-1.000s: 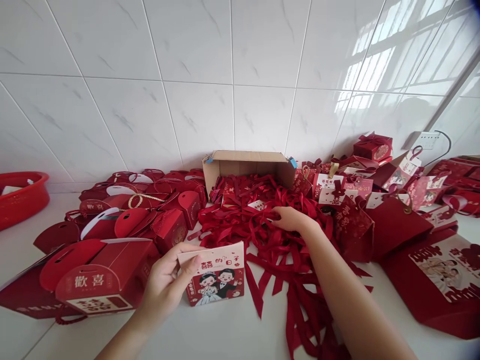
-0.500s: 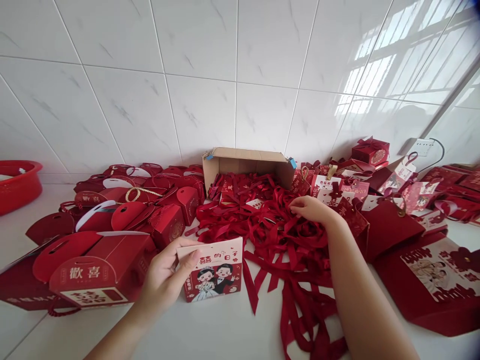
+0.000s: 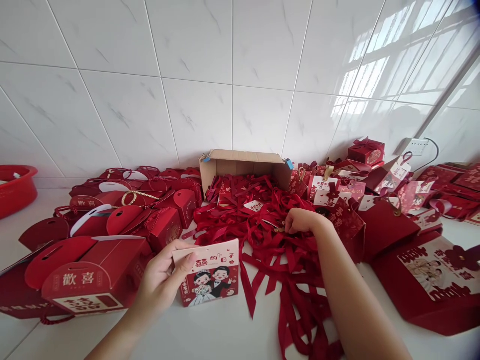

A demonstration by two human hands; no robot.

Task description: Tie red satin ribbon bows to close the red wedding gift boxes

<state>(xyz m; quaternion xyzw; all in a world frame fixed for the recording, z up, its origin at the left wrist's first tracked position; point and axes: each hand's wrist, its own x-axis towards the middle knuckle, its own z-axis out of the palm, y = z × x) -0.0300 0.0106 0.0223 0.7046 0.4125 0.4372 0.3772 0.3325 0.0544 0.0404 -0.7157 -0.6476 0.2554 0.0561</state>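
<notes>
My left hand is closed on the left side of a small gift box, thumb in front. The box is red and cream, printed with a cartoon bride and groom, and is held upright just above the white surface. My right hand reaches into a tangled heap of red ribbons, its fingers curled together and pointing down. What those fingertips pinch, if anything, is hidden; a small gold-coloured piece lies beside them. Long ribbon ends trail toward me, left of my right forearm.
A cardboard box lies against the tiled wall with ribbons spilling out. Many red gift boxes crowd the left side. More red boxes and bags stand on the right. A red basin sits at far left, a power strip at the back right.
My right hand has moved down into the ribbons and its fingers have curled closed. My left hand still holds the gift box, and the whole view has shifted slightly.
</notes>
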